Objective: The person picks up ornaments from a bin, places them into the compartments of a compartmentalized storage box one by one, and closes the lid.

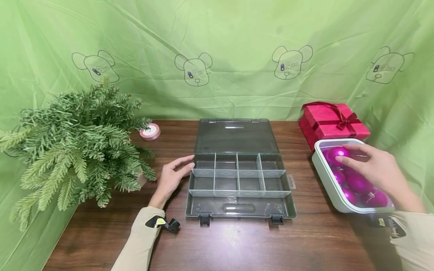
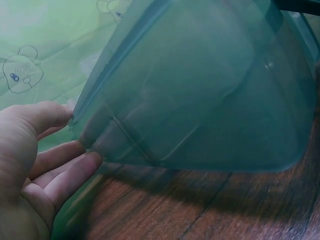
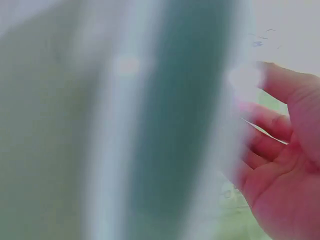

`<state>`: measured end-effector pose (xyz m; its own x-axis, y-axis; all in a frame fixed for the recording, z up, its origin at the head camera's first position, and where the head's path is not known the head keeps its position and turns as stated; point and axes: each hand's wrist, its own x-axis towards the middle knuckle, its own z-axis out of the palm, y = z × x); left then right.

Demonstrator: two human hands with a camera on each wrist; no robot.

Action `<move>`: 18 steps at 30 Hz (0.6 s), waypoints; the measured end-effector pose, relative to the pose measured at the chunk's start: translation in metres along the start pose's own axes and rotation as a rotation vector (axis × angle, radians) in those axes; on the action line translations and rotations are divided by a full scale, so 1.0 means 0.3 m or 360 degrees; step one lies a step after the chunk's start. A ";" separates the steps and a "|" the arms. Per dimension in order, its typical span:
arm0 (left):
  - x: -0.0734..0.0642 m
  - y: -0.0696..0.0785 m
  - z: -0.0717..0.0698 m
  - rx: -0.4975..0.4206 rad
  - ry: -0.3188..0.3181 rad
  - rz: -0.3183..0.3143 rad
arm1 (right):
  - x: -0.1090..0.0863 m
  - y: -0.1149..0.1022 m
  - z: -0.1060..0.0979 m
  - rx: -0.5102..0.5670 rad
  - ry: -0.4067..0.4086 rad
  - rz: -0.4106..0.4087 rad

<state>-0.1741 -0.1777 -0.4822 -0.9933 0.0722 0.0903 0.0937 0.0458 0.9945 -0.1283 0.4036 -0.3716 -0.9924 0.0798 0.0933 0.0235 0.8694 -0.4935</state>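
A grey transparent compartment box [image 1: 226,183] lies with its lid folded back, thin dividers splitting it into several sections. At its left wall is my left hand [image 1: 170,178], the fingertips touching the outer side near the back corner; the left wrist view shows these fingers [image 2: 75,167] against the wall. My right hand [image 1: 381,169] reaches into a pale plastic tub [image 1: 327,188] of shiny magenta Christmas baubles [image 1: 359,182]. Thumb and forefinger pinch one bauble [image 1: 333,155] at the tub's back left. Blurred pale bands cover much of the right wrist view, beside the hand.
A small artificial fir tree [image 1: 91,146] stands on the left, with a pink ribbon roll [image 1: 150,131] behind its right side. Behind the tub sits a red gift box [image 1: 335,120] with a bow. Green cloth [image 1: 237,94] hangs along the wooden table's back.
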 end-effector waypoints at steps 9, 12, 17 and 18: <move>0.008 -0.049 -0.017 -0.0031 -0.0011 0.0037 | -0.018 -0.082 -0.045 0.0131 0.0114 -0.0011; 0.007 -0.050 -0.017 -0.0034 -0.0009 0.0033 | -0.023 -0.114 -0.059 0.0191 0.0136 -0.0032; 0.010 -0.056 -0.014 -0.0056 -0.0004 0.0036 | -0.038 -0.187 -0.074 0.0225 0.0143 -0.0013; 0.010 -0.057 -0.013 -0.0063 -0.0003 0.0039 | -0.041 -0.205 -0.075 0.0232 0.0139 -0.0006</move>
<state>-0.1790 -0.1821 -0.4986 -0.9906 0.0746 0.1146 0.1153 0.0047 0.9933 -0.1148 0.3602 -0.3229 -0.9781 0.1243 0.1671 -0.0042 0.7903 -0.6127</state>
